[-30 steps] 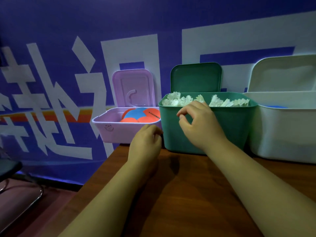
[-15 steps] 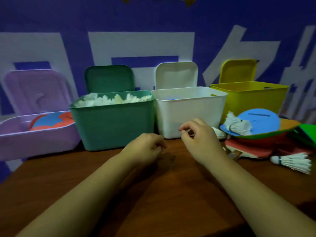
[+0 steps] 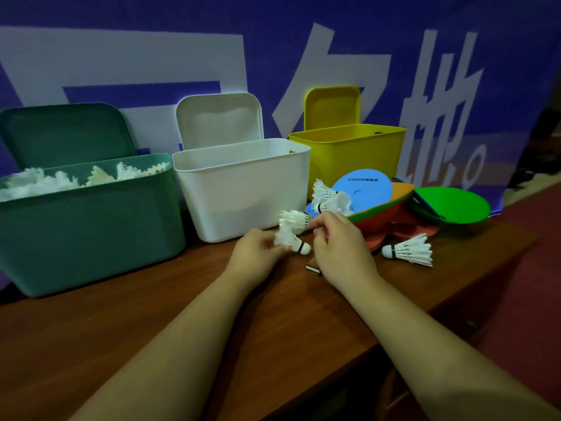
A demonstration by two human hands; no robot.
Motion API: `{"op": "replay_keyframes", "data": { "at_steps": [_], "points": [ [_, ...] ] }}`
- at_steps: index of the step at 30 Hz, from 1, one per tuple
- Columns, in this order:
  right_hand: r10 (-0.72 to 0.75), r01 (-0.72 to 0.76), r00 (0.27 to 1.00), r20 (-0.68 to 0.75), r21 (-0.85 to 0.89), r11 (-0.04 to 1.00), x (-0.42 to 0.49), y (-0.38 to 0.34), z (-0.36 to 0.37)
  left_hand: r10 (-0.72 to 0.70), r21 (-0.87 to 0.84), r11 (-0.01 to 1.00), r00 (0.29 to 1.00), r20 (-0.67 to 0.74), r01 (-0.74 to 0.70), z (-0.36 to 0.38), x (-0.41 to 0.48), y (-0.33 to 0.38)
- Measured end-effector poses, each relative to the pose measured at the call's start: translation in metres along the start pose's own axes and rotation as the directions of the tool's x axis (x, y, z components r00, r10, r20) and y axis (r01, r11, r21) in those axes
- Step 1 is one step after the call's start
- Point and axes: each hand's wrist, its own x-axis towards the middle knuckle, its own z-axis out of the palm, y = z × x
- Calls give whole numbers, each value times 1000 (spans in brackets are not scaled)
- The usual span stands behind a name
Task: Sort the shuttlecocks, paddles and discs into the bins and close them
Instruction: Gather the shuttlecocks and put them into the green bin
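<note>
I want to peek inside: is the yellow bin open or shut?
Open: the yellow bin has its lid standing up behind.

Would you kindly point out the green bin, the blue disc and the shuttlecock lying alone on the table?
green bin [image 3: 91, 226]: head view, front wall.
blue disc [image 3: 370, 191]: head view, top face.
lone shuttlecock [image 3: 413, 251]: head view, feather skirt.
</note>
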Motion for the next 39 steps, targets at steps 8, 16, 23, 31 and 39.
{"op": "replay_keyframes", "data": {
  "at_steps": [8, 16, 23, 31, 39],
  "points": [
    [-26, 74, 970, 242, -193, 978, 52, -26, 19, -227, -306, 943, 921, -316, 128, -21, -2, -18],
    [126, 86, 936, 329, -560, 824, 54, -33, 71, -390, -398, 885, 855, -342, 244, -27, -1, -20],
    [102, 88, 957, 270, -611, 787, 46, -28, 77, -395, -385, 884, 862, -317, 263, -27, 0, -17],
    [8, 93, 983, 185, -527, 845, 34, -38, 71, -325, -283, 934, 844, -427, 217, -35, -7, -12],
    [-240, 254, 967, 86, -247, 935, 23, -52, 65, 200, 327, 945, 770, -605, 12, -79, -20, 5]
  ]
}}
